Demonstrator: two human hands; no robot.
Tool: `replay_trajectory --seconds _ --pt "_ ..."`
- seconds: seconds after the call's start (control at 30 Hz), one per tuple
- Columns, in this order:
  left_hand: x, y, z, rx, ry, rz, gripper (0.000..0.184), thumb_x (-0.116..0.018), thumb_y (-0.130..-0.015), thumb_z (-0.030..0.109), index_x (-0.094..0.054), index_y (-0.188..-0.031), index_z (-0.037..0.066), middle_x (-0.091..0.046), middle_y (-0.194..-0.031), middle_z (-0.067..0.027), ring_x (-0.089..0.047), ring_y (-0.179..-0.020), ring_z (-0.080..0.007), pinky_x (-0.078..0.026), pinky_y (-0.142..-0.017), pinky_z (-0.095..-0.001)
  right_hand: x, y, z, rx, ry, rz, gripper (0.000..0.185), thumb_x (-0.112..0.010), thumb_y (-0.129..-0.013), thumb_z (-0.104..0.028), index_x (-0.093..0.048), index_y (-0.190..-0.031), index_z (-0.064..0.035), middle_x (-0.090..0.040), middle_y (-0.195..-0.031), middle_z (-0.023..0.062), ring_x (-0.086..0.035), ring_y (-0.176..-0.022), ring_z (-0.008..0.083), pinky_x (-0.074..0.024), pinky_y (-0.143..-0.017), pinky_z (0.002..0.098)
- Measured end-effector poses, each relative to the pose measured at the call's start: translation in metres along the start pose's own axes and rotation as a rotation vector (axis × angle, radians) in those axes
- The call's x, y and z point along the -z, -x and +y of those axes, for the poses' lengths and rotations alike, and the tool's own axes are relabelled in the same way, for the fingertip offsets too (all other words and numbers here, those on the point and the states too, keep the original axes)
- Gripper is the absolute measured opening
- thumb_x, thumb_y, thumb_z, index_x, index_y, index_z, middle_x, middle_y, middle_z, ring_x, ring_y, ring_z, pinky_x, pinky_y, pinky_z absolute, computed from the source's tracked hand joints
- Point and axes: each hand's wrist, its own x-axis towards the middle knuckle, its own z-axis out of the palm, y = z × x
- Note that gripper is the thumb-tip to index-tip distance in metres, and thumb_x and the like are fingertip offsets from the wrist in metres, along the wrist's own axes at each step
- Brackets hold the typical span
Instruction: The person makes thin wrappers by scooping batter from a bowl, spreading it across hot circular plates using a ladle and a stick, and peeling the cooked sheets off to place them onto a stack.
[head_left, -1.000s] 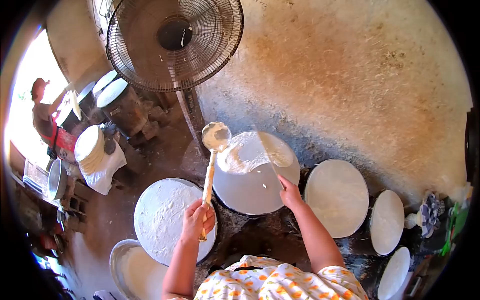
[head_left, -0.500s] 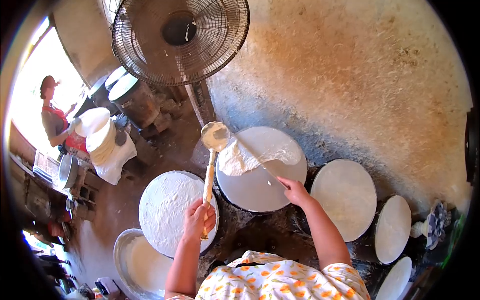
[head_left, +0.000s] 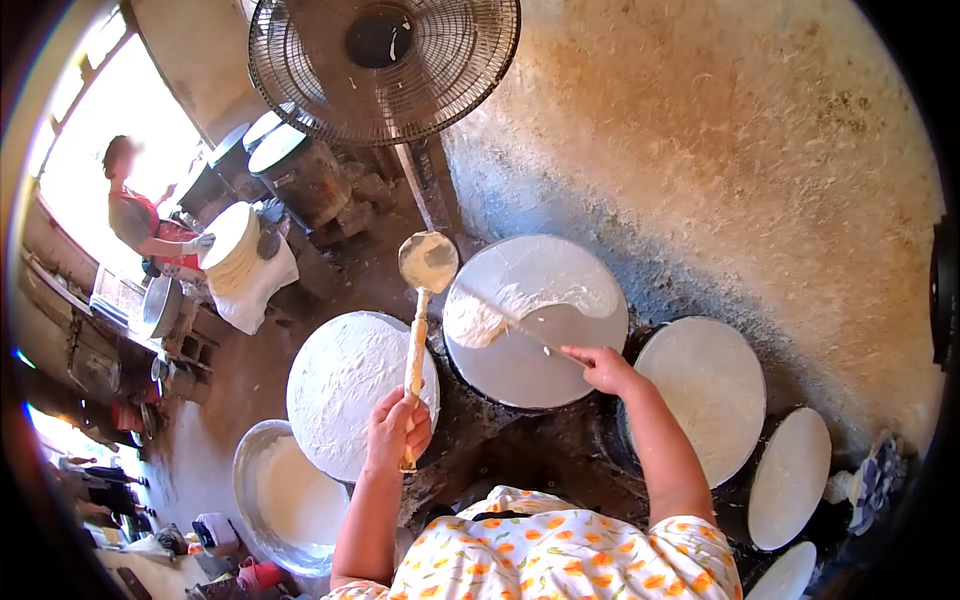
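My left hand (head_left: 396, 432) is wrapped round the handle of a long ladle (head_left: 417, 350), whose round, batter-coated head is raised beside the middle round plate. In my right hand (head_left: 604, 370) is a long thin blade (head_left: 520, 327), reaching left across that middle plate (head_left: 500, 370). Its tip lies by a white clump of batter (head_left: 475, 320) at the plate's left side. A smeared white layer covers the far part of the plate, and the near part is bare grey. To the left, another round plate (head_left: 345, 390) is covered in rough white batter.
A metal basin of batter (head_left: 295, 495) stands at lower left. Round lids (head_left: 700, 390) line the right. A large fan (head_left: 385, 50) stands ahead, before a rough wall (head_left: 700, 150). At far left a person (head_left: 140, 215) touches a stack of pale sheets (head_left: 232, 250).
The blade in my right hand has swung down and left, and the batter on the middle plate has been pushed leftward. The view has shifted; the co-worker now reaches to the stack.
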Motion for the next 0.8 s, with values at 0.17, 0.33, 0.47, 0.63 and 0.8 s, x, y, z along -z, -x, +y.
replay_trajectory --seconds 0.17,0.33,0.47,0.63,0.8 --pt "0.005 0.018 -0.005 -0.033 0.004 0.081 0.025 -0.047 -0.093 0.013 -0.053 -0.114 0.000 -0.042 -0.064 -0.0010 -0.036 -0.038 -0.0067 -0.030 -0.030 -0.0217 0.055 0.049 0.005 -0.244 0.062 -0.364 0.057 -0.047 -0.072 0.008 -0.060 -0.122 -0.0135 -0.064 -0.115 0.0120 -0.063 -0.101 0.0182 -0.0447 -0.088 0.0265" --pt "-0.001 0.019 -0.014 0.053 -0.005 -0.002 0.029 -0.047 -0.094 0.017 -0.050 -0.118 0.001 -0.043 -0.065 -0.0010 -0.037 -0.040 -0.0069 -0.032 -0.032 -0.0220 0.012 0.006 0.036 0.086 -0.033 0.028 0.059 -0.046 -0.070 0.009 -0.060 -0.122 -0.0153 -0.066 -0.110 0.0135 -0.063 -0.090 0.0173 -0.0454 -0.082 0.0246" --pt "0.003 0.038 -0.013 0.080 0.550 -0.257 0.039 -0.045 -0.095 0.018 -0.043 -0.127 -0.004 -0.043 -0.066 -0.0008 -0.037 -0.040 -0.0044 -0.032 -0.032 -0.0206 0.016 0.019 0.023 0.126 0.025 -0.256 0.058 -0.046 -0.071 0.008 -0.060 -0.122 -0.0132 -0.067 -0.109 0.0115 -0.062 -0.089 0.0135 -0.0447 -0.082 0.0247" --pt "-0.003 0.070 -0.009 -0.106 0.386 -0.134 0.041 -0.047 -0.094 0.016 -0.039 -0.130 -0.005 -0.044 -0.068 -0.0013 -0.035 -0.038 -0.0043 -0.033 -0.032 -0.0211 0.058 0.082 0.033 -0.172 0.084 -0.258 0.058 -0.045 -0.072 0.008 -0.059 -0.124 -0.0132 -0.062 -0.119 0.0146 -0.060 -0.104 0.0161 -0.0434 -0.089 0.0262" --pt "-0.018 0.062 -0.028 -0.058 0.233 -0.056 0.034 -0.045 -0.095 0.015 -0.046 -0.124 -0.002 -0.042 -0.066 -0.0021 -0.032 -0.037 -0.0048 -0.032 -0.030 -0.0211 -0.014 0.068 0.038 -0.068 -0.044 0.208 0.054 -0.043 -0.074 0.009 -0.057 -0.123 -0.0066 -0.061 -0.120 0.0140 -0.057 -0.113 0.0195 -0.0419 -0.096 0.0276"
